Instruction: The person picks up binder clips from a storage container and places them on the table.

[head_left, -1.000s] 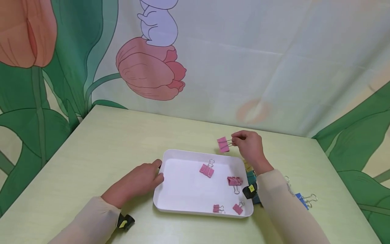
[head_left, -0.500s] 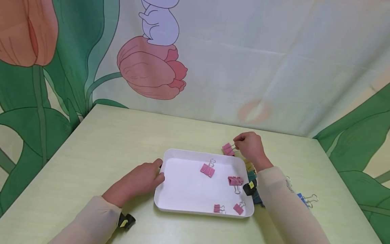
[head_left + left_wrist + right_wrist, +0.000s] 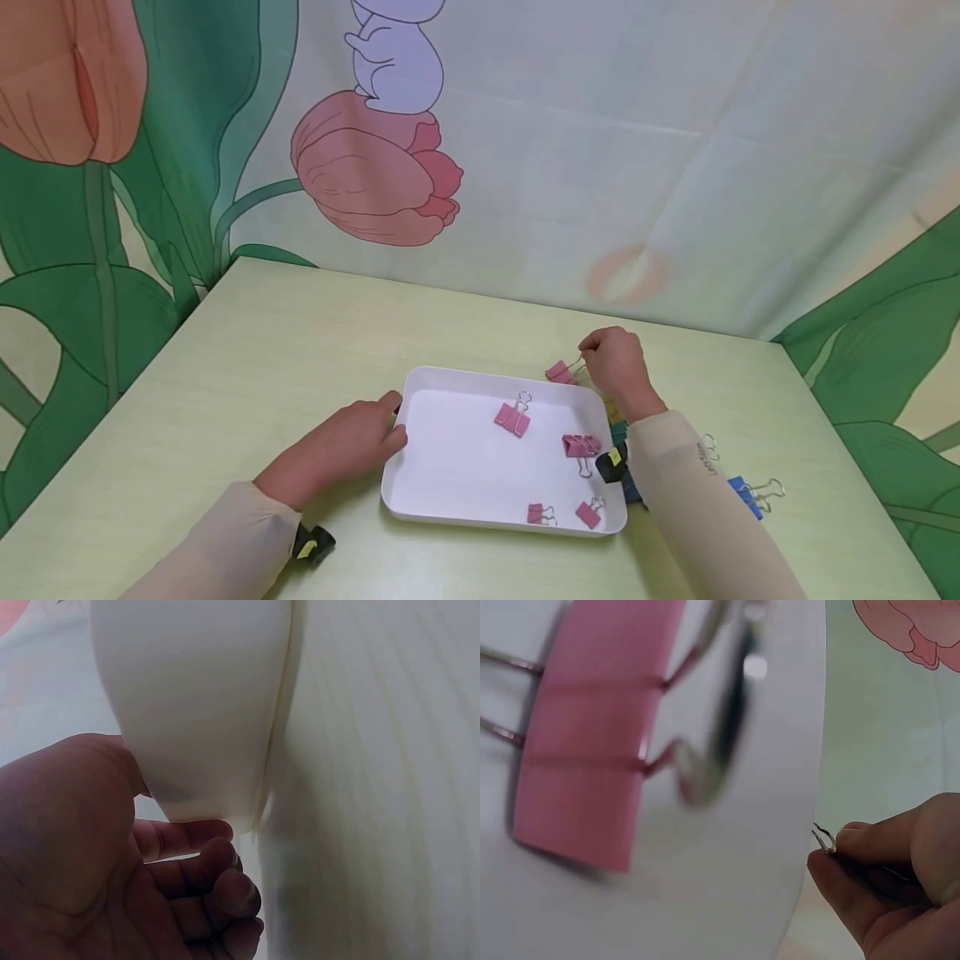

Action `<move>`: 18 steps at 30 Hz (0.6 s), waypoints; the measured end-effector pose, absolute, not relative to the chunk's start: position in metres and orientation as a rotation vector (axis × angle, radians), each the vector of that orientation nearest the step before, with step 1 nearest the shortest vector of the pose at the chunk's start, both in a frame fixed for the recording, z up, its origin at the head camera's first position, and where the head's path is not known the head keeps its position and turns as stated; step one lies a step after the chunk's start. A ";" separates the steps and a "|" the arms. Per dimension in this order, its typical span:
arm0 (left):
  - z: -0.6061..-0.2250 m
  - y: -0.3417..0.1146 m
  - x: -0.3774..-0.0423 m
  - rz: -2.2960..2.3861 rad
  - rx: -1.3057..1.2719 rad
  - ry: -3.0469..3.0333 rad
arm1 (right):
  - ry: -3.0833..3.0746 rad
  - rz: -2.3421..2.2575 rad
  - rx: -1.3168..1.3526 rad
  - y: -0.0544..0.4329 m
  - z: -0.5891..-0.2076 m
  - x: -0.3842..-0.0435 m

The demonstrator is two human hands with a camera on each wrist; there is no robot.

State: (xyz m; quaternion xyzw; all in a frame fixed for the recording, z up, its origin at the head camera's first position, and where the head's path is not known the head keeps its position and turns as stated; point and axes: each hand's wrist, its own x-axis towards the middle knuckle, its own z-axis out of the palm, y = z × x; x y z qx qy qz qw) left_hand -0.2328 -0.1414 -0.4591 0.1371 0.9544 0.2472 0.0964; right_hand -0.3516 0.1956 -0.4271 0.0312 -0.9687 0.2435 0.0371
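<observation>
In the head view my left hand [image 3: 352, 437] grips the left edge of a white tray [image 3: 450, 475]. The left wrist view shows the thumb at the tray's rim and the index finger against its outer wall [image 3: 195, 712]. Just past the far right corner, my right hand [image 3: 615, 362] pinches a pink binder clip [image 3: 560, 372] by its wire handle. That handle [image 3: 825, 838] shows between thumb and finger in the right wrist view; the tray wall hides the clip's body there. Several pink binder clips lie inside the tray, one [image 3: 513, 418] near its back wall.
Yellow [image 3: 612, 409] and teal [image 3: 618, 432] binder clips lie along the tray's right side, partly under my right forearm. A blue binder clip [image 3: 745, 497] lies further right on the table [image 3: 315, 333]. A printed curtain [image 3: 525, 183] hangs behind the table.
My right hand has brought the pink binder clip down and slightly right, close to the tray's far right corner. The left hand keeps its grip on the tray.
</observation>
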 end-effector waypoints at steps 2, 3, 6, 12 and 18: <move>-0.459 -0.141 -0.233 0.730 0.407 2.829 | -2.953 0.735 0.097 0.194 -0.427 -0.351; -0.460 -0.141 -0.233 0.730 0.406 2.828 | -2.945 0.732 0.097 0.194 -0.427 -0.351; -0.460 -0.141 -0.233 0.731 0.403 2.829 | -2.927 0.725 0.103 0.192 -0.425 -0.349; -0.461 -0.141 -0.234 0.725 0.408 2.833 | -2.914 0.713 0.142 0.189 -0.419 -0.345; -0.460 -0.141 -0.234 0.737 0.424 2.830 | -2.926 0.711 0.166 0.187 -0.417 -0.342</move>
